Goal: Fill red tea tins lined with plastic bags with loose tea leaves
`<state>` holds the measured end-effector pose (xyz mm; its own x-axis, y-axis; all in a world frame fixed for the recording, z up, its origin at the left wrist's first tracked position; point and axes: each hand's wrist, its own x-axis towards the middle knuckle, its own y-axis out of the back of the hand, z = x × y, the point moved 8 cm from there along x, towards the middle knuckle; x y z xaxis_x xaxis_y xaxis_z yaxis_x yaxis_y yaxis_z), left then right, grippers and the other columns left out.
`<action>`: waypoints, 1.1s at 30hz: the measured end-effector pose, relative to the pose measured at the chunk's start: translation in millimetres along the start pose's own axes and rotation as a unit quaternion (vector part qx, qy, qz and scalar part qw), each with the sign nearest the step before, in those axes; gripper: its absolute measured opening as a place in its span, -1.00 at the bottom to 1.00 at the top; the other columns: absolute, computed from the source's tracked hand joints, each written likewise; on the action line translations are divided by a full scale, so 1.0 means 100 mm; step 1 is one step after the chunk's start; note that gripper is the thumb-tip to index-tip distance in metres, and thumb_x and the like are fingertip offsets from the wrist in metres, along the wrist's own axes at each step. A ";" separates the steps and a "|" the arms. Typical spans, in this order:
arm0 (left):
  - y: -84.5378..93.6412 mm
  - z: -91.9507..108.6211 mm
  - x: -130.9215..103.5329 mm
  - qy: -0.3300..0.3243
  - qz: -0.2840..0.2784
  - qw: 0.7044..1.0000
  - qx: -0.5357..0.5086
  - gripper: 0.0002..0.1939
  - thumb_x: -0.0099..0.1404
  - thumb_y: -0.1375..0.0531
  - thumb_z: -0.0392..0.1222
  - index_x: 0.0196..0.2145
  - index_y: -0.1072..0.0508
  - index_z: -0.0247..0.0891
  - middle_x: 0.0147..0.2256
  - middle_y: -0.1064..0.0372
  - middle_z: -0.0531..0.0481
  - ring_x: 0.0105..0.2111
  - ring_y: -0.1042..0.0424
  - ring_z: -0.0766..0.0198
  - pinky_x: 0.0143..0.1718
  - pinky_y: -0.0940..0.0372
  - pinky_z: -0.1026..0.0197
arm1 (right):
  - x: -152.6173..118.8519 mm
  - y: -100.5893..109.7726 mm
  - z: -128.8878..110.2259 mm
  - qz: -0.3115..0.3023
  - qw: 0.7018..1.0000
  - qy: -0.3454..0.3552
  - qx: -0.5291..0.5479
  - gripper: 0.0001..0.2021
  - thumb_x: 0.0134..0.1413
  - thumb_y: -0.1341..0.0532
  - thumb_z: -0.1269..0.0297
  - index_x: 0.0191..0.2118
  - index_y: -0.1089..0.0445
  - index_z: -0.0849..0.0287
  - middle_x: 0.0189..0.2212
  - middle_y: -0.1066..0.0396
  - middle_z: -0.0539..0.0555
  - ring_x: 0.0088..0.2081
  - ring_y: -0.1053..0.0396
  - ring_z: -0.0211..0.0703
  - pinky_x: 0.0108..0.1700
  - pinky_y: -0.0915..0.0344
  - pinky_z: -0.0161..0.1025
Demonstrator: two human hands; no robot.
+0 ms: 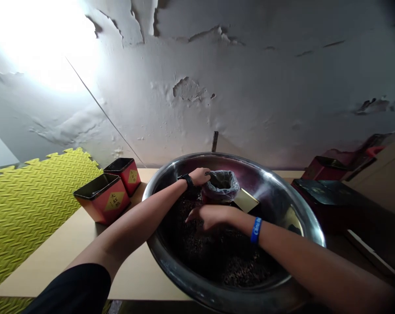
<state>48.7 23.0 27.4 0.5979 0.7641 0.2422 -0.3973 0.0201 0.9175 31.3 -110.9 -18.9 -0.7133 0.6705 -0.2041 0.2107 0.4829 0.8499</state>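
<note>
A wide steel basin (166,279) holds dark loose tea leaves (246,270). Inside it, towards the back, stands a tin lined with a clear plastic bag (231,181), its top uncovered. My left hand (200,176), with a black watch at the wrist, is closed on the left rim of this lined tin. My right hand (212,216), wearing a blue wristband, is low over the leaves just in front of the tin. Its thumb and a finger are apart, and the other fingers are partly hidden. A pale flat panel (246,200) leans beside the tin.
Two uncovered red tins with yellow labels (114,200) stand left of the basin on the wooden table (135,274). Dark red boxes (328,192) and cardboard (377,187) are at the right. Behind rises a peeling wall (249,96); yellow foam mats (36,205) lie at the left.
</note>
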 end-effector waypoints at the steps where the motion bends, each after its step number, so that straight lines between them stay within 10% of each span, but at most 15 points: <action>1: 0.00 0.00 0.00 -0.001 0.000 1.000 -0.001 -0.65 0.12 0.01 -0.26 -0.14 -0.38 -0.29 -0.26 -0.40 -0.07 -0.28 -0.36 0.24 -0.25 -0.22 0.32 | 0.05 -0.18 0.00 -0.029 0.999 0.011 -0.008 -0.53 -0.37 -0.32 0.28 -0.16 -0.38 0.08 -0.10 -0.31 0.06 -0.14 -0.28 -0.08 -0.19 -0.20 -0.34; 7: 0.01 0.02 -0.02 -0.003 -0.007 1.000 -0.011 -0.66 0.12 0.03 -0.27 -0.16 -0.39 -0.29 -0.30 -0.40 -0.05 -0.32 -0.37 0.27 -0.28 -0.23 0.34 | 0.21 -0.81 0.27 -0.180 0.982 -0.056 -0.034 -0.42 -0.52 -0.36 0.38 -0.16 -0.36 0.00 -0.16 -0.33 0.06 -0.26 -0.33 -0.04 -0.36 -0.23 -0.29; 14: 0.01 0.01 -0.03 -0.002 -0.004 1.000 -0.011 -0.66 0.12 0.02 -0.27 -0.15 -0.38 -0.28 -0.28 -0.40 -0.05 -0.31 -0.36 0.27 -0.29 -0.22 0.34 | 0.06 -0.64 0.15 -0.266 0.963 -0.034 0.008 -0.52 -0.46 -0.33 0.37 -0.22 -0.38 -0.03 -0.50 -0.39 -0.09 -0.49 -0.30 -0.23 -0.54 -0.17 -0.37; 21: 0.00 0.02 -0.01 -0.011 0.001 1.000 -0.001 -0.67 0.15 0.02 -0.26 -0.14 -0.36 -0.29 -0.23 -0.38 -0.07 -0.26 -0.36 0.25 -0.25 -0.20 0.32 | -0.05 0.11 -0.02 -0.085 0.992 0.093 0.031 -0.70 -0.23 -0.23 0.24 -0.25 -0.42 0.15 -0.36 -0.41 -0.06 -0.36 -0.32 -0.27 -0.31 -0.21 -0.41; 28: -0.03 0.04 -0.01 -0.039 -0.019 0.999 -0.022 -0.73 0.15 0.00 -0.22 -0.24 -0.39 -0.31 -0.30 -0.39 -0.06 -0.34 -0.35 0.27 -0.36 -0.19 0.34 | -0.39 1.16 0.45 0.280 0.956 0.017 0.082 -0.75 -0.11 -0.15 0.24 -0.25 -0.37 0.17 -0.30 -0.40 0.02 -0.25 -0.32 -0.22 -0.18 -0.20 -0.31; 33: -0.02 0.02 0.00 -0.026 -0.005 0.999 -0.021 -0.72 0.14 0.03 -0.23 -0.24 -0.39 -0.29 -0.34 -0.39 -0.03 -0.37 -0.34 0.28 -0.38 -0.19 0.34 | -0.47 1.25 0.69 0.360 0.928 -0.058 -0.076 -0.77 -0.17 -0.19 0.26 -0.30 -0.42 0.17 -0.26 -0.39 0.09 -0.20 -0.29 -0.14 -0.13 -0.16 -0.23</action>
<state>50.8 21.9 26.2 0.6371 0.7290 0.2503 -0.4199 0.0560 0.9058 137.8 -43.1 63.8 -0.3454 0.8493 0.3993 0.5018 -0.1925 0.8433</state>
